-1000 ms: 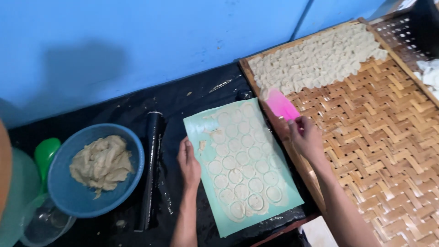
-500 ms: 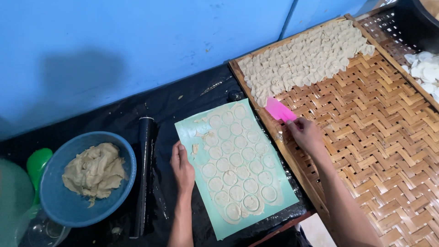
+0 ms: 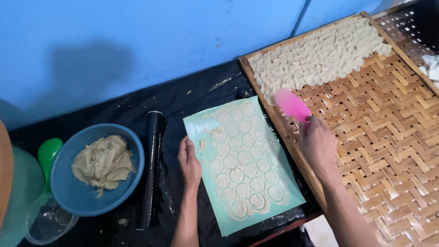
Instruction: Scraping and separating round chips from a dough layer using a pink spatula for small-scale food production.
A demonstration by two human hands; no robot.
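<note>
Compared with half a second ago, our right hand [image 3: 318, 144] has carried the pink scraper [image 3: 291, 105] from the inner edge of the woven bamboo tray [image 3: 388, 137] further up, so that its blade now reaches the lowest dough pieces [image 3: 320, 55] laid out at the far end of the tray; the blade looks a little blurred, so we judge it is in motion. The fingers of this hand are closed around the handle of the scraper. Our left hand [image 3: 190, 162] has stayed in the same place, lying flat with the fingers stretched out and holding nothing, pressing on the left border of the green mat [image 3: 201, 130]. The cut dough circles [image 3: 242, 169] on the mat seem untouched, all in their rows, so we think that the work on the mat is paused while the scraper is busy at the tray. For edges: the wooden frame of the tray lies just beside the right side of the mat, and the scraper must pass over it each time. The bare middle of the tray gives much open room. On the left, the black rolling pin [image 3: 153, 169] is near our left hand, and the blue bowl of dough [image 3: 98, 169] stands beyond it on the black bench [image 3: 128, 110], well apart from the mat.
</note>
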